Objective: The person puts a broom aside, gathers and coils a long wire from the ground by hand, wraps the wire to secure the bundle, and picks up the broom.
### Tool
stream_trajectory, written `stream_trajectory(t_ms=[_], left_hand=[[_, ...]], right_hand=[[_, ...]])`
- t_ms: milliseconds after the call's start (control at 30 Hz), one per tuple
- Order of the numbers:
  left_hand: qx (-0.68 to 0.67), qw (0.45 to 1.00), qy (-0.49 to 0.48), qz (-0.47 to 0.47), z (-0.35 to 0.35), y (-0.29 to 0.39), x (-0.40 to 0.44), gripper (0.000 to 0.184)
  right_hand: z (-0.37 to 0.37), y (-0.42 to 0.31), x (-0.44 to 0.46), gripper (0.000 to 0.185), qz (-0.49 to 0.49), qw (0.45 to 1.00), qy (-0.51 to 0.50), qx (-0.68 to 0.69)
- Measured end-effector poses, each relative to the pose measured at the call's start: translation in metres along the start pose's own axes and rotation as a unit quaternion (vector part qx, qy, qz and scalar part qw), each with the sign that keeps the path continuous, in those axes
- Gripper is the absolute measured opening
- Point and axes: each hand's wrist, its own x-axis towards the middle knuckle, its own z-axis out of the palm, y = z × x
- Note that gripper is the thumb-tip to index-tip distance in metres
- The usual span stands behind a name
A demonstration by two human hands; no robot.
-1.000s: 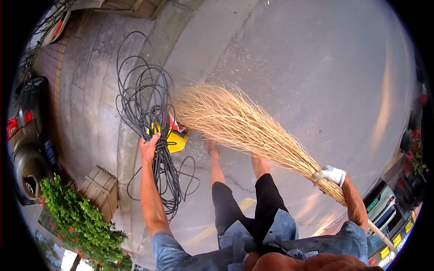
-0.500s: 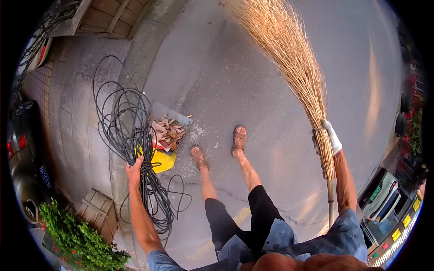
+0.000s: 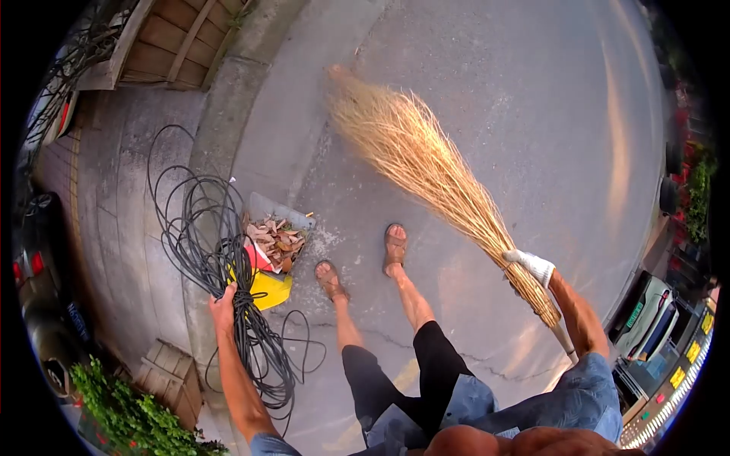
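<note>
My bare left hand (image 3: 223, 307) is closed around a bundle of looped black cable (image 3: 247, 304), whose coils spread forward and hang down beside the forearm. Partly behind the cable is a yellow dustpan (image 3: 271, 291) holding dry leaves (image 3: 278, 241) and a red-and-white scrap. My right hand (image 3: 532, 267), in a white glove, grips a long straw broom (image 3: 449, 182) near its binding. The broom's bristles fan out up and to the left, and their far end is blurred above the pavement.
Two sandalled feet (image 3: 395, 247) stand on the grey road (image 3: 487, 99). A kerb (image 3: 220, 114) and paved walkway run along the left, with wooden planters (image 3: 171, 380), a green bush (image 3: 125, 410) and parked cars. More vehicles (image 3: 646, 319) stand at the right.
The broom has swung from upper right toward the left, and my gloved right hand has moved lower and slightly left. The cable and dustpan appear slightly lower in view.
</note>
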Motion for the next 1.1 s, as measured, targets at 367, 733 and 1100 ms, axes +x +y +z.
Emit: stream_trajectory(t_ms=[367, 733, 1100], left_hand=[[0.012, 1.000, 0.012, 0.002, -0.007, 0.001, -0.005, 0.034], [-0.018, 0.999, -0.014, 0.035, -0.015, -0.023, 0.010, 0.040], [-0.003, 0.999, -0.006, 0.041, -0.010, -0.014, 0.006, 0.036]], right_hand=[[0.075, 0.120, -0.186, 0.063, 0.128, 0.987, -0.097, -0.015], [0.047, -0.041, -0.064, 0.068, -0.095, 0.981, 0.032, 0.163], [0.094, 0.053, -0.106, 0.068, 0.101, 0.994, -0.018, 0.032]])
